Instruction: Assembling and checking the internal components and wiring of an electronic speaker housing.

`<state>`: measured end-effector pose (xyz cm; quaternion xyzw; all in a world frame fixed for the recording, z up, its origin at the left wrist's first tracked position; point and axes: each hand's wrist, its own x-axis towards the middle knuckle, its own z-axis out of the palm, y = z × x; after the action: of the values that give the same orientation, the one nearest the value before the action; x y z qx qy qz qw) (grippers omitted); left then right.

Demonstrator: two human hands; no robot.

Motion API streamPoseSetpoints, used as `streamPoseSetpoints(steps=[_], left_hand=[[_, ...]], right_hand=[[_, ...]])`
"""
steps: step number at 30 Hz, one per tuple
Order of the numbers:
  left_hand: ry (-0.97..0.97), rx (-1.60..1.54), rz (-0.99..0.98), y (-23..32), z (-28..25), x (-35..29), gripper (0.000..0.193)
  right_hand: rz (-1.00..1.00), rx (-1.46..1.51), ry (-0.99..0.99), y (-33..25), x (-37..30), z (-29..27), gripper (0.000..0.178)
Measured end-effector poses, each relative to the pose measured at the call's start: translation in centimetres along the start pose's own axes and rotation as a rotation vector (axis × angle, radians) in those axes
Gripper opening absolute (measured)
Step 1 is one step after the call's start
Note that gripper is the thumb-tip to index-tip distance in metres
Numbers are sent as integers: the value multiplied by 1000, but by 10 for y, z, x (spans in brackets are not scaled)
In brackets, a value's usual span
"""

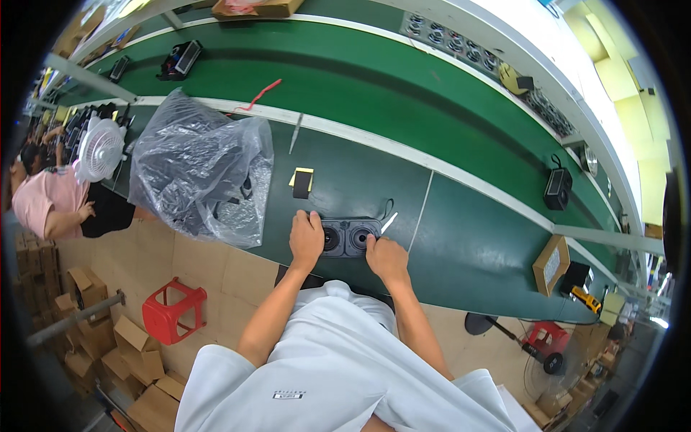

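A dark, oblong portable speaker (346, 247) with two round drivers facing up lies at the front of the green workbench, right before me. My left hand (307, 239) is closed around its left end. At its right end my right hand (387, 257) is closed on the edge, fingertips by the right driver; the fingers' undersides are hidden. A thin black strap loop (389, 209) stands out from the speaker's far right corner. Beside it lies a slim white strip (389, 221). Farther off sits a small stack of black and yellow pads (302, 183).
A large clear plastic bag (201, 169) with contents covers the bench at left. Behind runs a green conveyor belt (338, 86) carrying more speakers (557, 186). A cardboard tray (551, 265) and a yellow tool (586, 298) lie at right. A co-worker (54, 205) sits left, near a red stool (173, 311).
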<state>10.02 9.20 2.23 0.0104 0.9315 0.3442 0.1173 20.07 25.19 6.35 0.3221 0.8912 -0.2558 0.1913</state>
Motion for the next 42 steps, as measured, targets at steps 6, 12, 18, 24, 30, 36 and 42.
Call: streamPoseSetpoints(steps=[6, 12, 18, 24, 30, 36, 42], left_hand=[[-22, 165, 29, 7, 3, 6, 30], [16, 99, 6, 2, 7, 8, 27], [14, 93, 153, 1, 11, 15, 24], [0, 60, 183, 10, 5, 21, 21], [-23, 30, 467, 5, 4, 28, 16], [-11, 141, 542, 0, 2, 29, 20], [4, 245, 580, 1, 10, 25, 19]], right_hand=[[255, 497, 75, -2, 37, 20, 57], [175, 428, 316, -6, 47, 34, 44], [130, 426, 462, -2, 31, 49, 34], [100, 431, 500, -7, 35, 40, 32], [15, 476, 627, 0, 37, 50, 32], [-35, 506, 514, 3, 27, 45, 30], [-52, 455, 525, 7, 29, 45, 31]])
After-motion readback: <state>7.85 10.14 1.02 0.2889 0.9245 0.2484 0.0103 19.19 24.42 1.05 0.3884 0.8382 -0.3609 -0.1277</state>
